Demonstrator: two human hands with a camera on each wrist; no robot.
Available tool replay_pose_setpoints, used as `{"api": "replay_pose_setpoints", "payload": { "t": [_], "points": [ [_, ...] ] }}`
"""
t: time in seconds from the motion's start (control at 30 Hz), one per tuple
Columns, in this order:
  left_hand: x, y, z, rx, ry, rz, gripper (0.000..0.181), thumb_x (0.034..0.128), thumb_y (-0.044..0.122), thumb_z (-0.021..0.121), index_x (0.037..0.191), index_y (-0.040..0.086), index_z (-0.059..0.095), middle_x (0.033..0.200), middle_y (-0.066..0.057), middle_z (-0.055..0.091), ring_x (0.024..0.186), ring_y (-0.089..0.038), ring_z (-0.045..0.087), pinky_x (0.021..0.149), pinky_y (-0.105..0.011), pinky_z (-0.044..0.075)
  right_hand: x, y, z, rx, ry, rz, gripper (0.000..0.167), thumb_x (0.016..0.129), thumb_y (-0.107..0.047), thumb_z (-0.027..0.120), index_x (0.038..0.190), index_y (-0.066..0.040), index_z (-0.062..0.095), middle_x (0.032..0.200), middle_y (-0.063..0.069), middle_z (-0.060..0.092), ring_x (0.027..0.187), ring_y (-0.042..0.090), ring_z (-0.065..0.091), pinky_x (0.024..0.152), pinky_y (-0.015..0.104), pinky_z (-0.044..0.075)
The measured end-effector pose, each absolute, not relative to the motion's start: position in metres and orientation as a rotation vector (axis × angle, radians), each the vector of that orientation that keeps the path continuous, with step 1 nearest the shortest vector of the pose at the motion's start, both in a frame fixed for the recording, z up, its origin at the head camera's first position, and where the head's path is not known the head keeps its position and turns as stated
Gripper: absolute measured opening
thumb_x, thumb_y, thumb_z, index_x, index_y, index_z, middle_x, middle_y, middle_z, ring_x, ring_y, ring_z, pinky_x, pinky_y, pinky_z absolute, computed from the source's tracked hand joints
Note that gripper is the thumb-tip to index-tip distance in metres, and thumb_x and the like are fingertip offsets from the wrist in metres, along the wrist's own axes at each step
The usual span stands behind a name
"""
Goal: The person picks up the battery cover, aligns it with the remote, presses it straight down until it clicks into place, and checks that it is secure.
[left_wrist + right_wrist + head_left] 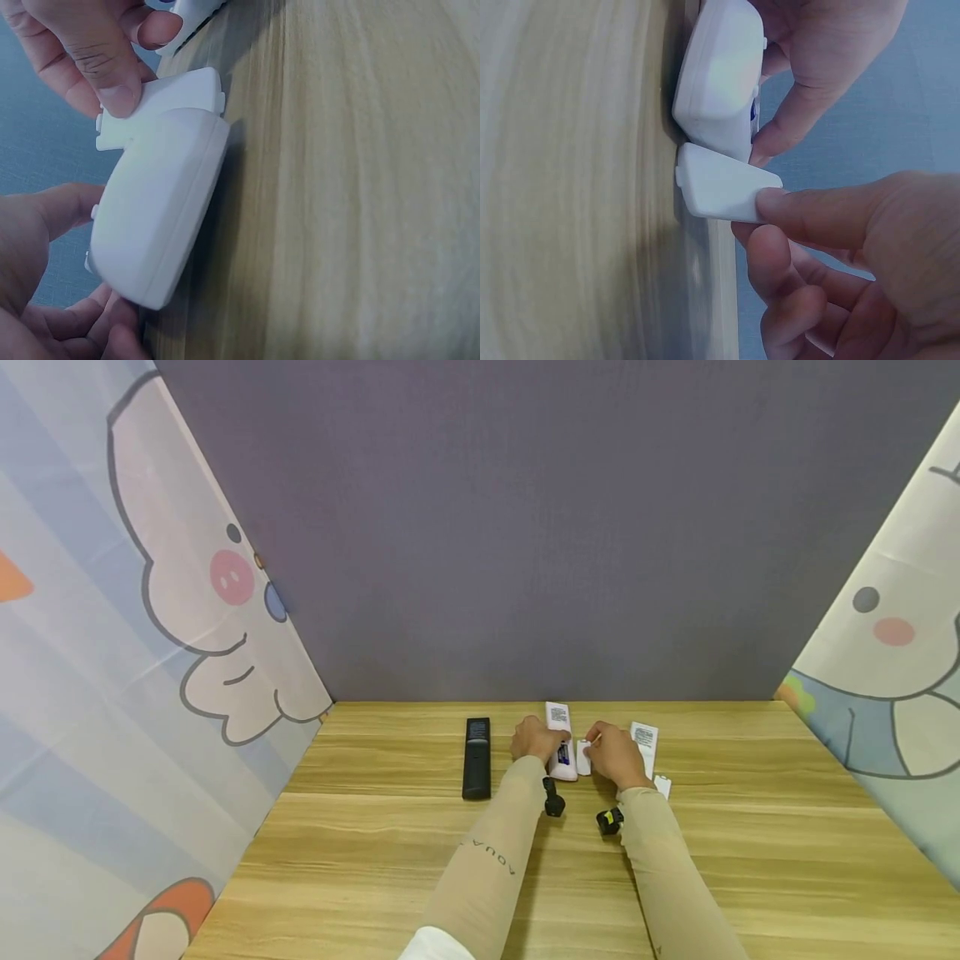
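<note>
One bare left hand (536, 740) grips a long white plastic remote control (161, 206) just below centre of the head view, while the right hand (618, 755) pinches a small flat white plastic battery cover (726, 186) at its right

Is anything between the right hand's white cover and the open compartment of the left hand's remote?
Nothing visible separates the cover and the remote beside it, but the left hand lies partly across the remote, near the exposed battery.
</note>
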State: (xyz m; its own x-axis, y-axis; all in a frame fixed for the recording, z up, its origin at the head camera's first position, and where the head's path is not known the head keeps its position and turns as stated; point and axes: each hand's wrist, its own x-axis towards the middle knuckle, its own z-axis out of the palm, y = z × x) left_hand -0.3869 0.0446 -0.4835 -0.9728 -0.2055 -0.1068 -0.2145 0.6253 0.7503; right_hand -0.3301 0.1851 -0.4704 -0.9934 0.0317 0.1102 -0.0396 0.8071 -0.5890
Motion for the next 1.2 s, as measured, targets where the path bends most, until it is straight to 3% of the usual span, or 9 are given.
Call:
{"api": "replay_pose_setpoints", "payload": {
  "t": [0.7, 0.97, 1.07, 1.2],
  "points": [
    [-0.382, 0.048, -0.481, -0.319, 2.835, 1.297, 0.031, 0.0827, 0.035, 0.084, 0.085, 0.008, 0.068, 0.069, -0.006, 0.067, 0.056, -0.021, 0.062, 0.047, -0.037, 0.044, -0.331, 0.187, -0.470, 0.023, -2.860, 0.936, 0.014, 0.092, -0.010, 0.073, 0.104, -0.003, 0.069, 0.096, 0.018, 0.075, 0.078, 0.027, 0.069, 0.067, 0.043, 0.056],
    [-0.386, 0.043, -0.484, -0.303, 2.788, 1.363, 0.031, 0.0883, 0.034, 0.075, 0.071, 0.013, 0.060, 0.063, -0.003, 0.062, 0.055, -0.020, 0.058, 0.046, -0.036, 0.040, -0.331, 0.187, -0.468, 0.035, -2.848, 0.946, 0.013, 0.091, -0.010, 0.073, 0.102, -0.003, 0.069, 0.095, 0.017, 0.075, 0.080, 0.029, 0.070, 0.068, 0.044, 0.056],
    [-0.387, 0.039, -0.484, -0.292, 2.766, 1.363, 0.029, 0.0891, 0.034, 0.073, 0.070, 0.014, 0.063, 0.066, -0.002, 0.065, 0.059, -0.020, 0.061, 0.049, -0.036, 0.042, -0.331, 0.187, -0.467, 0.034, -2.851, 0.945, 0.013, 0.091, -0.010, 0.074, 0.102, -0.004, 0.069, 0.095, 0.017, 0.075, 0.080, 0.030, 0.070, 0.068, 0.044, 0.056],
    [-0.386, 0.033, -0.482, -0.283, 2.759, 1.354, 0.021, 0.0889, 0.032, 0.073, 0.082, 0.012, 0.073, 0.078, -0.004, 0.072, 0.070, -0.021, 0.065, 0.057, -0.036, 0.045, -0.331, 0.189, -0.466, 0.040, -2.850, 0.949, 0.013, 0.092, -0.009, 0.073, 0.102, -0.003, 0.069, 0.095, 0.017, 0.075, 0.081, 0.030, 0.070, 0.070, 0.045, 0.056]
  ]
}}
